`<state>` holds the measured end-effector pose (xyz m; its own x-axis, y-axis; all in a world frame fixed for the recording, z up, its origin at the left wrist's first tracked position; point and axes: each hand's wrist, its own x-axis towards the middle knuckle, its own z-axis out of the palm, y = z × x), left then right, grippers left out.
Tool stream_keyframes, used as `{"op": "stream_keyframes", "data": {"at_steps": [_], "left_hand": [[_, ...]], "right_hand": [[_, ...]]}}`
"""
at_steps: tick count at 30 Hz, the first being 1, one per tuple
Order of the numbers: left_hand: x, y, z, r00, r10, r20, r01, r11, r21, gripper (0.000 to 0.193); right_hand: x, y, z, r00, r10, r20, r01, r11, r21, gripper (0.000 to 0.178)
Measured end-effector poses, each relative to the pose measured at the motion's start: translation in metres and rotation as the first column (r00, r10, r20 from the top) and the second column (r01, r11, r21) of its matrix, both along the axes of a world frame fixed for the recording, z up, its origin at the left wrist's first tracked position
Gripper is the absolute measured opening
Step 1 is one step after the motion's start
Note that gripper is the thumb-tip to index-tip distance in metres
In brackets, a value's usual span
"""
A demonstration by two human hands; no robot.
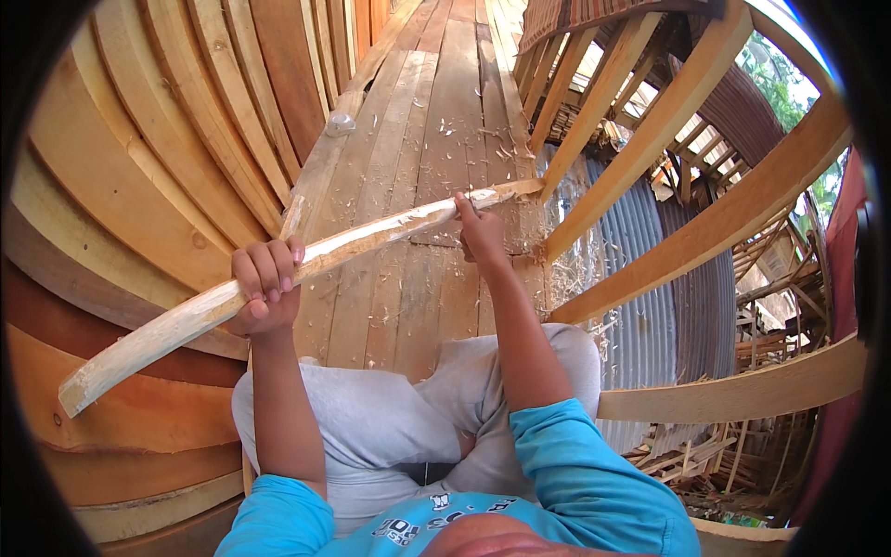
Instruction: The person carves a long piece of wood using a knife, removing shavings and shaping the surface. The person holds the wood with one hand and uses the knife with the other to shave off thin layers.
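Note:
A long, pale wooden pole [371, 237] with whittled, uneven faces lies slantwise before me, its thick end low at the left and its thin end up at the right. My left hand [264, 283] is wrapped round it left of its middle, fingers curled over the top. Farther along, toward the thin end, my right hand [480, 227] is closed at the pole with a fingertip over its upper side. Whether that hand also holds a small tool is hidden. The thin end reaches the railing at the right.
I sit cross-legged on a plank floor [390, 306] strewn with wood shavings. A board wall [176, 130] rises at the left, near the pole's thick end. Slatted railing posts [640, 158] stand at the right, above corrugated metal sheets [640, 288]. A small clear plastic item [341, 123] lies by the wall.

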<state>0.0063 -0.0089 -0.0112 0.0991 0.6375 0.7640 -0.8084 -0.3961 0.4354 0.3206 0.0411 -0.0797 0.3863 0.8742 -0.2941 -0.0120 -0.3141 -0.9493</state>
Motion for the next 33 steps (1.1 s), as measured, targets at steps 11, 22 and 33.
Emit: {"op": "stream_keyframes", "data": {"at_steps": [11,22,33], "left_hand": [[-0.012,0.004,-0.008,0.999,0.017,0.027,-0.017,1.000,-0.019,0.028],[-0.010,0.001,-0.008,0.998,0.062,0.027,-0.061,0.997,-0.038,0.028],[-0.010,0.002,-0.010,0.992,0.119,-0.036,-0.121,0.991,-0.060,0.038]], "right_hand": [[-0.008,-0.019,-0.004,0.993,0.100,0.062,-0.101,0.994,0.030,0.035],[0.030,-0.024,0.024,0.804,0.407,0.433,-0.360,0.913,-0.190,0.039],[0.018,-0.015,0.001,0.956,0.273,0.110,-0.267,0.961,-0.066,0.039]]}}
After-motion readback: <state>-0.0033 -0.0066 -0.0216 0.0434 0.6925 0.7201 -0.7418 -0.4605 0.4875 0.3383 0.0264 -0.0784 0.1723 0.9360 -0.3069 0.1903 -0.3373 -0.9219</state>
